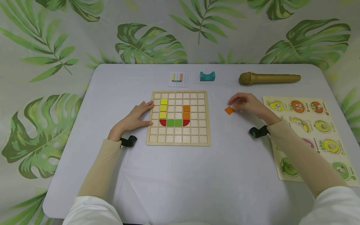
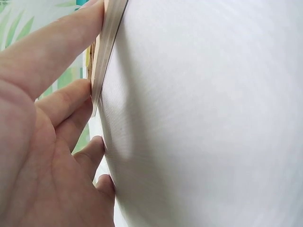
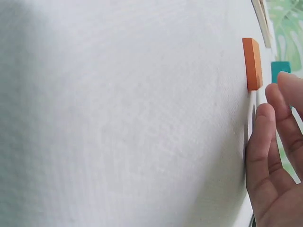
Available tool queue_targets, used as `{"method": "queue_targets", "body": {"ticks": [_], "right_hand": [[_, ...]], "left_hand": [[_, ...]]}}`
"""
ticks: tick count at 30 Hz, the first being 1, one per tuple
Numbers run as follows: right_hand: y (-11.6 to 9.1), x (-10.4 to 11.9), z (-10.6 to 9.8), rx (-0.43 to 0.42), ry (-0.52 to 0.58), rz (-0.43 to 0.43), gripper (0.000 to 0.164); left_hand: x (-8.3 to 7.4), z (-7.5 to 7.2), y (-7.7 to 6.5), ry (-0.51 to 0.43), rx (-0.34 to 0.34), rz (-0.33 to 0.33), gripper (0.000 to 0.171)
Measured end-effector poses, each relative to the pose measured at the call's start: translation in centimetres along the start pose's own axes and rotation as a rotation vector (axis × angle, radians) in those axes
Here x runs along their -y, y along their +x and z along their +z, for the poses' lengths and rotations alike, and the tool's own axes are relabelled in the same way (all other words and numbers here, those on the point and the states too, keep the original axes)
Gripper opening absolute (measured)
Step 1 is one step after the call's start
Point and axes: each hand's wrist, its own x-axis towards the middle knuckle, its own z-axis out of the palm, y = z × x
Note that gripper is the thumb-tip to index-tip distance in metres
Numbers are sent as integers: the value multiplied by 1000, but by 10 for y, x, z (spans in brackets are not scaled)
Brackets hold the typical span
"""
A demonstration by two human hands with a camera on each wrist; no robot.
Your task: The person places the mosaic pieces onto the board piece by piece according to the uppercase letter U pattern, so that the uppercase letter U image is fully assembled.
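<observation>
A wooden grid board (image 1: 178, 144) lies in the middle of the table in the head view. On it three yellow tiles (image 1: 163, 108), two green tiles (image 1: 174, 122), two orange tiles (image 1: 186, 112) and two red rounded corner tiles (image 1: 162, 122) form a U. My left hand (image 1: 134, 117) touches the board's left edge with thumb and fingertips, fingers spread. Right of the board, a loose orange tile (image 1: 229, 110) lies on the table. Beside it my right hand (image 1: 247, 104) has its fingers loosely bent; the right wrist view shows the orange tile (image 3: 253, 64) just beyond the fingertips, nothing gripped.
Behind the board lies a small card (image 1: 178, 78) printed with a coloured U on a grid. To its right stand a teal notched block (image 1: 207, 77) and a gold microphone (image 1: 270, 78). A fruit puzzle board (image 1: 315, 131) lies under the right forearm.
</observation>
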Motion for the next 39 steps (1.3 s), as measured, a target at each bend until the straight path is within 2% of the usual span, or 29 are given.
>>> {"method": "queue_targets", "body": {"ticks": [9, 16, 21, 27, 33, 39], "right_hand": [[2, 4, 9, 23, -209, -24, 22], [3, 4, 9, 24, -232, -9, 20], [5, 9, 10, 30, -201, 3, 17], [12, 19, 14, 44, -85, 5, 19], [28, 29, 24, 63, 2, -4, 20], [51, 38, 38, 87, 8, -26, 18]], "left_hand": [[1, 1, 0, 7, -3, 0, 82], [1, 1, 1, 14, -2, 2, 82], [1, 1, 1, 15, -3, 2, 82], [1, 1, 1, 18, -8, -4, 81], [1, 1, 1, 16, -2, -11, 81], [0, 1, 1, 11, -1, -4, 82]]}}
